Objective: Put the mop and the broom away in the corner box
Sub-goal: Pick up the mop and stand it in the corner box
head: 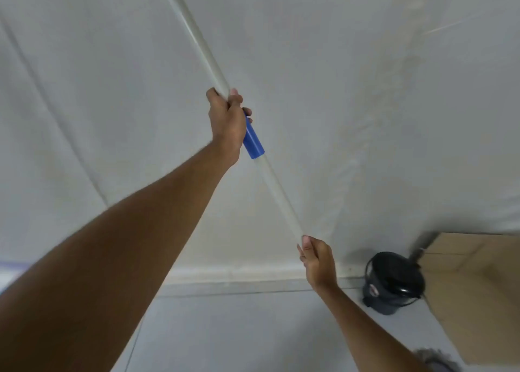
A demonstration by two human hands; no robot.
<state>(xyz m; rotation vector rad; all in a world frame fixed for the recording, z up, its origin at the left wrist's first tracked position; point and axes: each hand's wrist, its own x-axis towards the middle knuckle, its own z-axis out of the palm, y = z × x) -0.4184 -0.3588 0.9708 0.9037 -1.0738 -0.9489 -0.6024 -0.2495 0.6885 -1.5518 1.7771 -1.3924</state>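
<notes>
A long pale handle with a blue collar slants from the top left down to the lower right in front of the white wall. My left hand grips it high up, just above the blue collar. My right hand holds the same handle lower down. A grey mop head shows at the bottom right edge, blurred. The brown cardboard box stands at the right against the wall, with a dark pole leaning at its near corner.
A black bucket sits on the pale floor beside the box, close to the wall's skirting. The white wall fills most of the view.
</notes>
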